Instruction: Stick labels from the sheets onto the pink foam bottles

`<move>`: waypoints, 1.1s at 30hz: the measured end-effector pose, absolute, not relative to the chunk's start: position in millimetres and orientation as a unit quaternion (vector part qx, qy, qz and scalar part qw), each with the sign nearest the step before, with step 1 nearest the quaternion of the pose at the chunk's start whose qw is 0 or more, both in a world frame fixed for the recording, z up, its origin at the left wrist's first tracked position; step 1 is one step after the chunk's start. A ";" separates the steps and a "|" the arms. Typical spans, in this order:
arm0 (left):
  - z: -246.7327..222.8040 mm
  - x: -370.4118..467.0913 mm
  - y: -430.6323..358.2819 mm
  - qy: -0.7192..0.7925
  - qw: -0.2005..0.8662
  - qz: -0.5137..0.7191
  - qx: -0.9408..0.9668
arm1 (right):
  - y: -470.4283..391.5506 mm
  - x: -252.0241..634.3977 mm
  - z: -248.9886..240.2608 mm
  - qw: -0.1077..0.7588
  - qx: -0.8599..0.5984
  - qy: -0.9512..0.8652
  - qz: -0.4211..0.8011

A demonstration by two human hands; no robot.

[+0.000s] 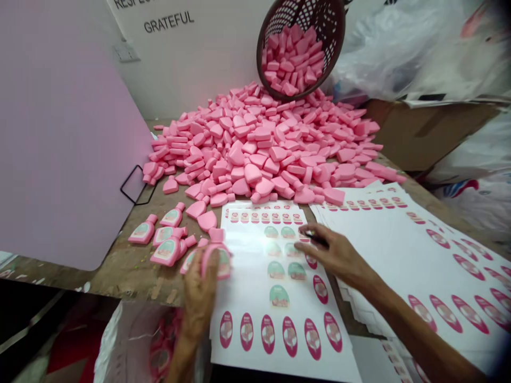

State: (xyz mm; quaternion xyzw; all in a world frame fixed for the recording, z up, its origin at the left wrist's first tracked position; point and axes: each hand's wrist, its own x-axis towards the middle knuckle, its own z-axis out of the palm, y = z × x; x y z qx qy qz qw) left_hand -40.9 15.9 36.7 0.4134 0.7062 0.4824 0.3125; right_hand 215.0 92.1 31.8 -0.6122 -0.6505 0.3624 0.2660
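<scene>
My left hand (200, 292) is closed round a small pink bottle (222, 257), its neck pointing away and a green and pink label on its face. Slightly blurred, my right hand (339, 254) hovers over the sticker sheet (245, 287) with a thin dark tool (318, 240) between its fingers; I cannot make out its kind. The fingertips are near the green stickers (296, 270) in the middle of the sheet. Oval magenta stickers (290, 336) run along its lower and right edges. Left of my left hand lie several labelled pink bottles (166, 250).
A large heap of unlabelled pink bottles (255, 143) covers the back of the table. A tipped brown basket (333, 40) spills more. More sticker sheets (371, 229) lie at right, a cardboard box (423, 130) behind. Below the edge hangs a white bag (123, 340) with pink bottles.
</scene>
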 end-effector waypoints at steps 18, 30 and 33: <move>46.6 -24.4 45.9 0.540 0.553 0.394 0.498 | 112.7 228.4 85.1 0.132 -0.427 -0.850 0.278; 19.8 3.3 8.8 0.539 0.636 0.428 0.349 | 41.1 208.6 5.0 0.260 -0.582 -0.726 0.259; 20.2 6.1 5.8 0.554 0.632 0.406 0.359 | 23.2 199.1 -10.1 0.263 -0.562 -0.768 0.158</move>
